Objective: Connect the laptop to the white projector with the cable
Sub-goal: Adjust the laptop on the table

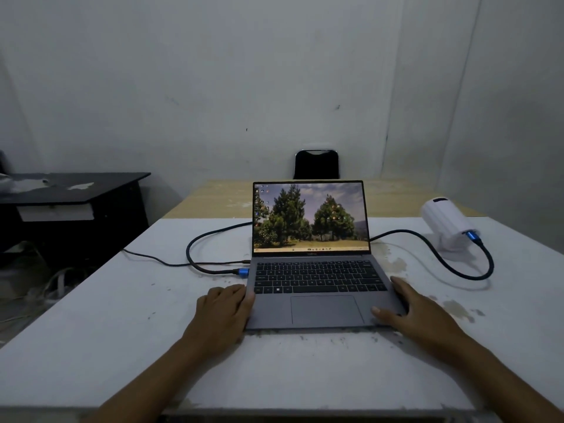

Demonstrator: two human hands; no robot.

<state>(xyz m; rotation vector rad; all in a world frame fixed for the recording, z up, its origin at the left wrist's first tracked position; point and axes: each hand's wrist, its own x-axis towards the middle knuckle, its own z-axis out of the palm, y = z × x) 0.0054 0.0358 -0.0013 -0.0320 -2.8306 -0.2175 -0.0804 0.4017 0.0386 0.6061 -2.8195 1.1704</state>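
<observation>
A grey laptop [317, 288] stands open on the white table [128, 315], its screen lit with a picture of trees. A black braided cable [198, 239] runs from a blue plug [243, 272] at the laptop's left side, loops behind the screen, and ends in a second blue plug [472, 236] seated in the white projector [445, 227] at the right. My left hand [224, 309] rests against the laptop's front left edge. My right hand [412, 306] lies on its front right corner, thumb on the palm rest.
A thin dark cord [158, 260] leads from the laptop's left side off the table's left edge. A black chair [316, 164] stands behind a wooden table [207, 199] farther back. A dark desk [73, 193] is at the left, with loose cords on the floor.
</observation>
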